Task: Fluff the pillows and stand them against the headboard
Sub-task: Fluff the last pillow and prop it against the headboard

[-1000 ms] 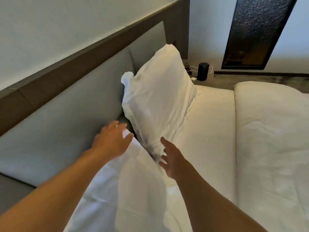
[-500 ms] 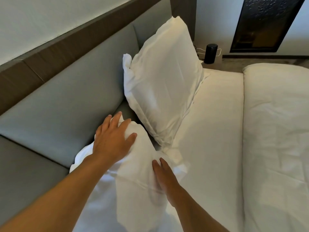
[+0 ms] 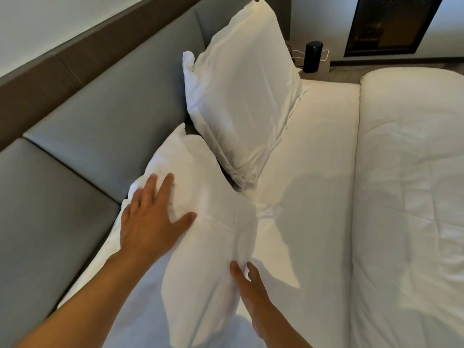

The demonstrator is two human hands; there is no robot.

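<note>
Nearest the camera, the right hand (image 3: 247, 285) presses its fingers (image 3: 236, 268) into the near pillow (image 3: 200, 247), pinching the cloth. Left hand (image 3: 148, 222) lies flat and spread, gripping nothing, on that pillow's upper part. It lies tilted on the bed (image 3: 313, 172), long axis running away toward the headboard (image 3: 100, 116). Farther off, the second pillow (image 3: 241, 96) stands upright against the headboard, beside the duvet (image 3: 406, 197).

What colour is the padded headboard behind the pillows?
Grey padded panels with a dark brown band above them, seen clearly in the head view.
</note>
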